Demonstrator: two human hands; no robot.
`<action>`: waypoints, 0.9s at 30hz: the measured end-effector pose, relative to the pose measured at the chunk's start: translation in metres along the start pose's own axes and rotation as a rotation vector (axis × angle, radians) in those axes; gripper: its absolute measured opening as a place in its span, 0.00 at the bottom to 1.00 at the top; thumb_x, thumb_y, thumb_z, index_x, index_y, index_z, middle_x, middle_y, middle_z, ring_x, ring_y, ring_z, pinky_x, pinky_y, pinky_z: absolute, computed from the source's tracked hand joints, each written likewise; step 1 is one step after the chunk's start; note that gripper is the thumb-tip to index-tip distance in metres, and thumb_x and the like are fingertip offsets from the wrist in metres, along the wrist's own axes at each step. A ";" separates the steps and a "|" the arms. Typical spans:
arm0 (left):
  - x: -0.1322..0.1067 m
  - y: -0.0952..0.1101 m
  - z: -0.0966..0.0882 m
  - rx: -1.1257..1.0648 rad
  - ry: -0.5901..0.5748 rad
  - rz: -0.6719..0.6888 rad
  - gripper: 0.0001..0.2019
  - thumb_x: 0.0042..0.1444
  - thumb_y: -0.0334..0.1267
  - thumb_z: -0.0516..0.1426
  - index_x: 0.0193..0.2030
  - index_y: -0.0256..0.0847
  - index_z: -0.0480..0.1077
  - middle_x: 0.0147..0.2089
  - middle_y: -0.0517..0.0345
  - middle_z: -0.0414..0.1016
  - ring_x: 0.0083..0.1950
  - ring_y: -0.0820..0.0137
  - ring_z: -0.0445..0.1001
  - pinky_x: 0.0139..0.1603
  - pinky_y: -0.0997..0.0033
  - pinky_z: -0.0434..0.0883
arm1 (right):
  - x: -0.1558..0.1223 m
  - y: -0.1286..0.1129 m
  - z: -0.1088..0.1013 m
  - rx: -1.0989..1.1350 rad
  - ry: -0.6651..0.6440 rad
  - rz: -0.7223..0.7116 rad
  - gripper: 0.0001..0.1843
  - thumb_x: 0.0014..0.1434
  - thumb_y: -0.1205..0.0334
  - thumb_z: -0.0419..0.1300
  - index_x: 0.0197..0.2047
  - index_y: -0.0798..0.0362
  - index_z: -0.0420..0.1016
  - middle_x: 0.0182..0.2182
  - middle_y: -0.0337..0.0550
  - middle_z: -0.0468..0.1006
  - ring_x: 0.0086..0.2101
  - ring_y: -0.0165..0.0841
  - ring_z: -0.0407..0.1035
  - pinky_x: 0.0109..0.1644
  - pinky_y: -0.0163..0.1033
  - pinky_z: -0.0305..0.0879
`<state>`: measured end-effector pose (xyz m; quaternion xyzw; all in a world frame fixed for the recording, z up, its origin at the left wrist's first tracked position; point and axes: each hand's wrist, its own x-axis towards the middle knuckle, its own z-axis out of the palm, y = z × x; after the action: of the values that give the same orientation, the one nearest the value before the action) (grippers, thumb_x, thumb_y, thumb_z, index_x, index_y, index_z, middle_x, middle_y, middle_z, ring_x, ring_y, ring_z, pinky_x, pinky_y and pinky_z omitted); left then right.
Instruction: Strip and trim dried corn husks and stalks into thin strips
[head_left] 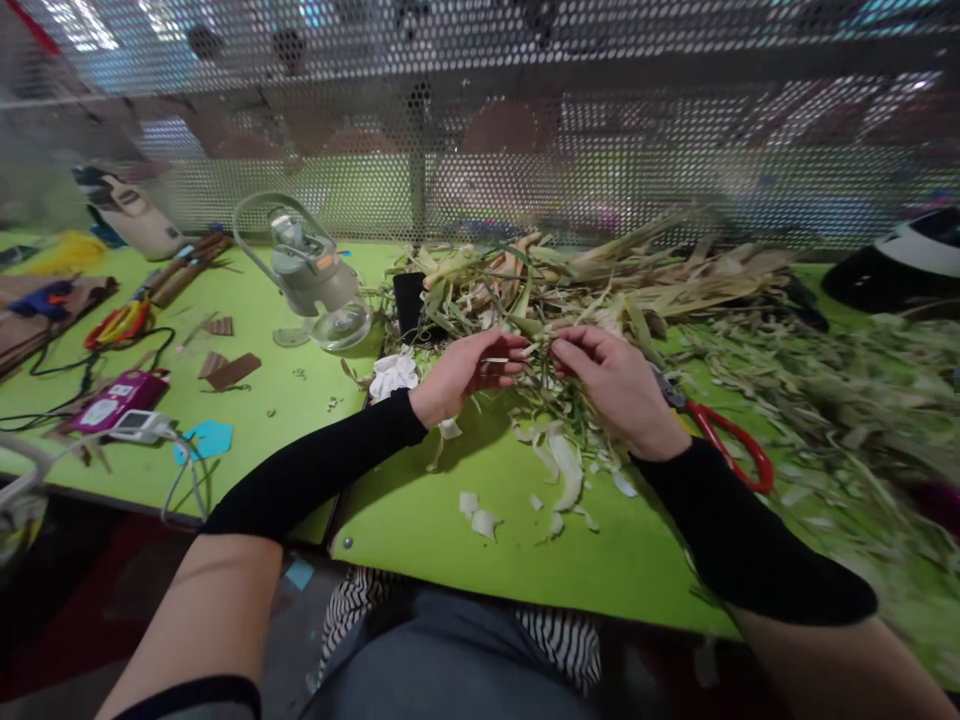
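Note:
Over the green table, both my hands meet at a bundle of thin corn husk strips. My right hand pinches the husk between thumb and fingertips. Facing it, my left hand has curved fingers held apart, their tips beside the same strips. Loose husk strands hang below the hands. Behind them lies a heap of dried corn husks, green and straw-coloured. Red-handled scissors lie next to my right wrist, their blades partly hidden. A crumpled white tissue sits by my left wrist.
Shredded husks cover the table's right side. A clear handled bottle stands left, near a purple device, cables, orange-handled scissors and a pale tumbler. A perforated metal screen closes off the back.

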<state>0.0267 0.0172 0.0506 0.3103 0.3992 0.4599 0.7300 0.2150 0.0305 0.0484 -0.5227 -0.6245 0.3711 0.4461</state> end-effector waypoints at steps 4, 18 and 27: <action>0.000 -0.002 0.002 0.023 -0.076 -0.015 0.02 0.64 0.29 0.62 0.38 0.35 0.74 0.33 0.58 0.81 0.33 0.77 0.79 0.41 0.76 0.74 | -0.001 0.002 -0.002 -0.019 -0.015 -0.049 0.10 0.57 0.54 0.68 0.38 0.50 0.80 0.30 0.39 0.79 0.30 0.32 0.70 0.38 0.40 0.70; 0.002 -0.006 0.001 0.073 0.058 0.117 0.02 0.63 0.31 0.62 0.38 0.36 0.76 0.35 0.60 0.80 0.36 0.78 0.75 0.39 0.76 0.68 | -0.006 0.002 0.006 0.047 -0.218 0.127 0.25 0.49 0.36 0.74 0.33 0.50 0.80 0.28 0.38 0.79 0.31 0.31 0.69 0.38 0.38 0.65; -0.005 -0.018 -0.003 0.471 -0.130 0.308 0.13 0.69 0.39 0.55 0.34 0.37 0.75 0.36 0.59 0.73 0.39 0.71 0.67 0.48 0.70 0.65 | -0.018 0.005 0.021 0.110 -0.197 0.068 0.26 0.57 0.35 0.67 0.27 0.51 0.76 0.26 0.37 0.74 0.27 0.29 0.63 0.35 0.38 0.61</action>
<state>0.0310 0.0058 0.0357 0.5570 0.3955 0.4392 0.5835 0.1981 0.0140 0.0342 -0.4794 -0.6259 0.4691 0.3979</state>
